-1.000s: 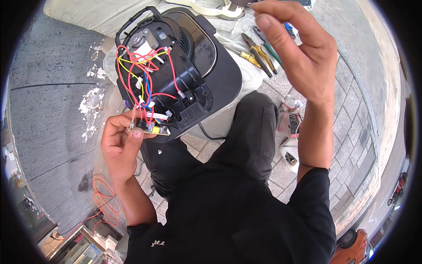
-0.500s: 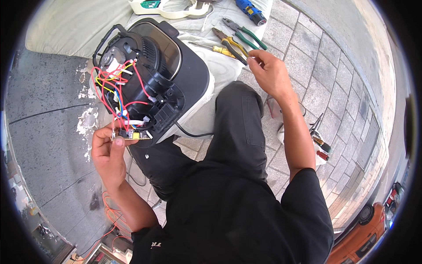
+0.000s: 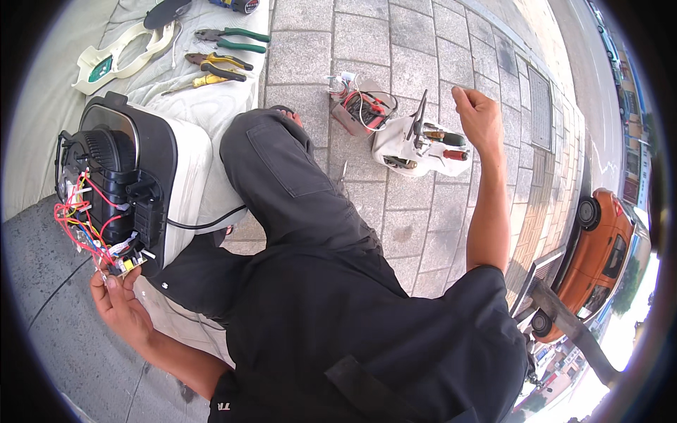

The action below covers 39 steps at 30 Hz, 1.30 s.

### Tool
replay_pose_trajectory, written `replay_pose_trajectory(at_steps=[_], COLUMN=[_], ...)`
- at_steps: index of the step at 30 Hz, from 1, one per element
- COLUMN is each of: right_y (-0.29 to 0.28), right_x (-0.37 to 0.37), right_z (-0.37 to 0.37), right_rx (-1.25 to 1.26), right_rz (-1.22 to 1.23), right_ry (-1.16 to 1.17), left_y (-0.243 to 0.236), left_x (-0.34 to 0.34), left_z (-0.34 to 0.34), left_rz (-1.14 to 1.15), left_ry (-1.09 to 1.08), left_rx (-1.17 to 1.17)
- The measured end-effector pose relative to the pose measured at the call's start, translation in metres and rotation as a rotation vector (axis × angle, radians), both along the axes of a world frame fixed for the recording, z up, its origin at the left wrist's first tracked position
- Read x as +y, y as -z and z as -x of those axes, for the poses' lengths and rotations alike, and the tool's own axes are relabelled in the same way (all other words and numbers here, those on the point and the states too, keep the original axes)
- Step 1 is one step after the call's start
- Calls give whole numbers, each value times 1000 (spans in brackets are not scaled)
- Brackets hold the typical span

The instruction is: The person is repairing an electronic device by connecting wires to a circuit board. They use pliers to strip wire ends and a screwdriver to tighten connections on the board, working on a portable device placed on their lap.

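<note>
My left hand [image 3: 123, 303] pinches a small circuit board [image 3: 129, 265] with a yellow part on it, at the lower edge of an opened appliance [image 3: 159, 141]. The appliance has a black top and a white body. Red, yellow and blue wires [image 3: 88, 220] run from the board across its black housing. Away to the right, my right hand [image 3: 478, 116] hangs over the paving with its fingers curled in, and nothing shows in them. Nearest to it is a white bag [image 3: 416, 161] bearing several hand tools, among them a red-handled one [image 3: 455, 155].
Green-handled pliers [image 3: 233, 39], yellow-and-black pliers [image 3: 220, 66] and a yellow-handled screwdriver [image 3: 208, 81] lie on the pale cover at upper left. Beside them is a cream plastic frame [image 3: 123, 58]. A clear pouch with red and black leads [image 3: 363, 109] rests on the paving.
The view has swung right, bringing the tool bag and pouch fully into sight. My right hand has left the pliers and moved out over the paving. My left hand still pinches the circuit board.
</note>
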State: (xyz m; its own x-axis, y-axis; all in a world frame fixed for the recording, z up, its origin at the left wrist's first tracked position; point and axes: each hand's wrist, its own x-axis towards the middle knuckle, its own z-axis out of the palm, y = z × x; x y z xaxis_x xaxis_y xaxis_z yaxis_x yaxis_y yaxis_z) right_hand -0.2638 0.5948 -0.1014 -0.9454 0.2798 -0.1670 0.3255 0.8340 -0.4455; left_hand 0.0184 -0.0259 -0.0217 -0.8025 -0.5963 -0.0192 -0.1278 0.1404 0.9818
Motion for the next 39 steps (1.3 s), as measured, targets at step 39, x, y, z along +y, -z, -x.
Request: replay_pose_trajectory(at_steps=[39], right_y=[31], right_x=[46], right_z=[-48], right_rx=[-60], right_rz=[-284], right_ry=[-484], left_y=[-14], left_x=[34], left_z=[29], left_rz=[1], left_ry=[63], left_rx=[98])
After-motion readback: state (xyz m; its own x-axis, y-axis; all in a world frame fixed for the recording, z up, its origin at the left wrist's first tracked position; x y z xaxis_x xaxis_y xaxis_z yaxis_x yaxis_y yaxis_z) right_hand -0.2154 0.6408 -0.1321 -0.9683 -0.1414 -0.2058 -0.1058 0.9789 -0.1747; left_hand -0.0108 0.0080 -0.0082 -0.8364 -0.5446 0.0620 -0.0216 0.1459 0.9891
